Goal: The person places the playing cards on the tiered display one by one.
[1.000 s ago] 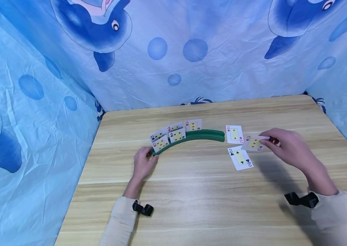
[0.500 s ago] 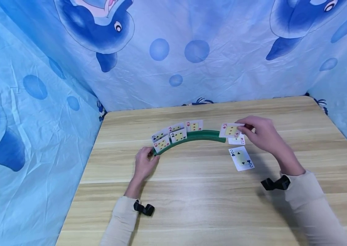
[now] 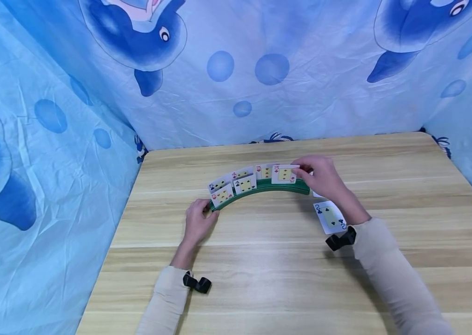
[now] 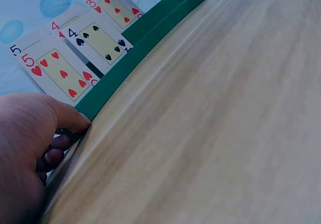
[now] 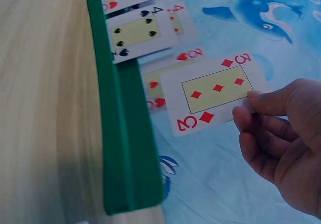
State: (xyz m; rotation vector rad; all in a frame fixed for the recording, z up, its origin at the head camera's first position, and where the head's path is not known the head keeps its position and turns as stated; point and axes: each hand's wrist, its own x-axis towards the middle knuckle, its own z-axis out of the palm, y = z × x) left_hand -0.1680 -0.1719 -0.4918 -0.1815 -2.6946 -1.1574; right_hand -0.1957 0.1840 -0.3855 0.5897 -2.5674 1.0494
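My left hand point(image 3: 196, 221) pinches the left end of a green curved card holder point(image 3: 275, 187), thumb in front. My right hand point(image 3: 322, 177) pinches the three of diamonds point(image 5: 215, 94) by its edge between thumb and fingers. That card is above the holder's right half, overlapping the three of hearts point(image 4: 116, 10) behind it. Further left in the holder's front row lean the five of hearts point(image 4: 62, 74) and four of spades point(image 4: 95, 39). Behind these two stand a black five point(image 3: 215, 184) and a red four point(image 3: 242, 172), both partly covered.
Right of the holder, the two of clubs point(image 3: 329, 217) lies face up on the wooden table point(image 3: 252, 270). Another card point(image 3: 317, 194) near the holder's right end is mostly hidden by my right hand. A blue dolphin-print cloth point(image 3: 302, 107) hangs behind the table.
My right hand has carried the three of diamonds leftward from over the loose cards to the holder's right half. The left hand keeps its hold on the holder's end.
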